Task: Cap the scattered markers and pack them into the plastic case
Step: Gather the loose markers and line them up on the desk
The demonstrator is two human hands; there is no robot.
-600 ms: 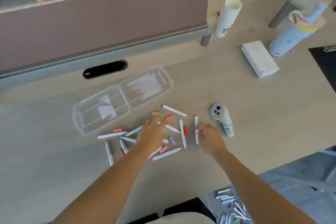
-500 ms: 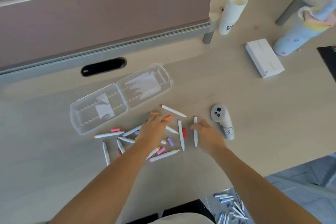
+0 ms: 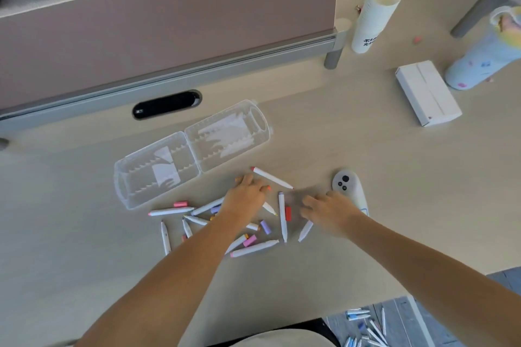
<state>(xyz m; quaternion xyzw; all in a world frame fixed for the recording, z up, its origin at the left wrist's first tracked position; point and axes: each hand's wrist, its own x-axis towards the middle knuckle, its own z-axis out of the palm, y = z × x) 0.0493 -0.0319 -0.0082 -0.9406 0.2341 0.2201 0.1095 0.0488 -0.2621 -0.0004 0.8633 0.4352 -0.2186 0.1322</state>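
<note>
Fingers, left hand and right hand, curl over markers beside case; grip unclear.

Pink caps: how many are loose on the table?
2 clearly: one pink cap just in front of the case, another lower down beside a marker. A reddish bit under another marker may be a third.

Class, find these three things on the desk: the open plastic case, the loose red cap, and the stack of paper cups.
plastic case (image 3: 135, 183), head view, floor of its left half.
red cap (image 3: 287, 213), head view, middle of its side.
stack of paper cups (image 3: 372, 20), head view, outer wall.
</note>
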